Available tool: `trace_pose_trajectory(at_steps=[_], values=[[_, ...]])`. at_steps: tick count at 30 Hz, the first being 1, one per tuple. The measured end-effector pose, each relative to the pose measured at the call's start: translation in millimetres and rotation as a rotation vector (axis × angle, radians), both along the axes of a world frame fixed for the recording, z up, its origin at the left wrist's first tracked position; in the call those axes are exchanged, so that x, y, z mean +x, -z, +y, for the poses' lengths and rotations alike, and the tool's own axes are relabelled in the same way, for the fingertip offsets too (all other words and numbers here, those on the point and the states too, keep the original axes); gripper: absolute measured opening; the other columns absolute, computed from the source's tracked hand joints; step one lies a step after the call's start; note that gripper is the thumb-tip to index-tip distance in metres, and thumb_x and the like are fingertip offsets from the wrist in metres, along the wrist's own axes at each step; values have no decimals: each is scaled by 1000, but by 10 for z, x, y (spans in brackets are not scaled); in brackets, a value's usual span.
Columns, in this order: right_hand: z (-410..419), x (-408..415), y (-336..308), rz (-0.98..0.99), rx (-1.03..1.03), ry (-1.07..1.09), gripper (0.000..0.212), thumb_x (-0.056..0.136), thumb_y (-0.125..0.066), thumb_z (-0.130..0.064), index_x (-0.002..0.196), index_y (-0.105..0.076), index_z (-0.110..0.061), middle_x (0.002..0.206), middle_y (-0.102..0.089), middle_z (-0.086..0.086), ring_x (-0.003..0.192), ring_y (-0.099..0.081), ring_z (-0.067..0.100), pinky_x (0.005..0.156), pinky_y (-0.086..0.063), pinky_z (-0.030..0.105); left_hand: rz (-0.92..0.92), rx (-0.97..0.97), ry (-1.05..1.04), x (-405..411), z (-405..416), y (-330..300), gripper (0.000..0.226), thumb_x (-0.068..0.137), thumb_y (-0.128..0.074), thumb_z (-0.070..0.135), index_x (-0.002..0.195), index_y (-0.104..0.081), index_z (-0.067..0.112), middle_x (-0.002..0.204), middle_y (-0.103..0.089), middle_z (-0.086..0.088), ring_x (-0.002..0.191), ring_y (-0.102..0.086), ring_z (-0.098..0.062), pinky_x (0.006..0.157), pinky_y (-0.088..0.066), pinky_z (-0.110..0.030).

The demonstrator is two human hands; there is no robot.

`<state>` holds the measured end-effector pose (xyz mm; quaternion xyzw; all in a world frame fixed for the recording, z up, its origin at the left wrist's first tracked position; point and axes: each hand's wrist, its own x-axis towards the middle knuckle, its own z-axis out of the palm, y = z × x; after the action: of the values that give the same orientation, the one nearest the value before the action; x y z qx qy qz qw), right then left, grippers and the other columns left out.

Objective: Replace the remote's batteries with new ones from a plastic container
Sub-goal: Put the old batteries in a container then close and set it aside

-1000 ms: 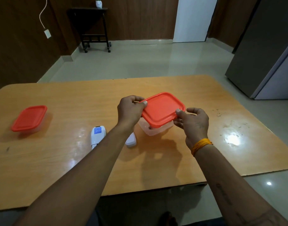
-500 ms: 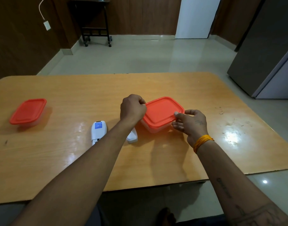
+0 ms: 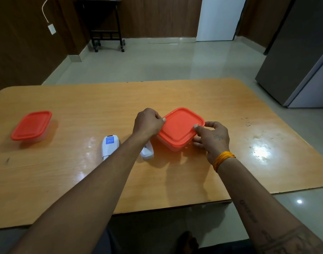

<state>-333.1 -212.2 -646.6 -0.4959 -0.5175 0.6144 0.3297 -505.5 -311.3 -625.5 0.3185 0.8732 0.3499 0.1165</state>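
Since a second ago the red lid [image 3: 180, 126] has come down from its tilted, lifted position and now sits flat on the clear container [image 3: 172, 147], which rests on the table [image 3: 230, 162].

Item — left hand [image 3: 147, 122]: at the lid's 9 o'clock edge, fingers curled into a loose fist, thumb tip pressed on the rim. Whether the hidden fingers grip the container wall cannot be told.

Item — right hand [image 3: 211, 137]: at the lid's 3 o'clock edge, thumb tip on the rim, the other fingers bent and slightly apart, curling round the corner and down the side of the container. An orange thread band [image 3: 223, 159] circles the wrist.

Item — remote [image 3: 109, 146]: white, lying back-up on the table at about 8 o'clock from the container, well clear of it, a blue label near its far end. Its lower end is hidden by the left forearm.

Item — small white piece [image 3: 147, 153]: lies just beside the container at 7 o'clock, partly under the left forearm; it looks like the remote's battery cover, though that is not certain.

Item — second container [image 3: 31, 126]: also red-lidded, shut, far off at 9 o'clock near the table's left side — untouched, well apart from everything else.
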Motion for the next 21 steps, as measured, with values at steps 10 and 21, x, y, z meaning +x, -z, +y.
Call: trace_pose_trajectory(at_steps=[10,21], values=[[-79,-3,-133,100,113,-15,37,93,-78,-19,127,-63,-18,94,-70,11,81,-76,28,62,-65,37,-113,63,-22,161,-46,-134,55,98,-44,67,82,-50,15,80,-62,-4,71,-68,-30,70,-64,-52],[-426,-118,-154,-41,64,-61,78,78,-42,-89,91,-69,-17,96,-78,12,86,-76,37,74,-63,63,-404,200,-87,524,-84,-56,94,72,-32,94,100,-69,12,96,-74,-10,85,-73,-36,77,-63,-54]])
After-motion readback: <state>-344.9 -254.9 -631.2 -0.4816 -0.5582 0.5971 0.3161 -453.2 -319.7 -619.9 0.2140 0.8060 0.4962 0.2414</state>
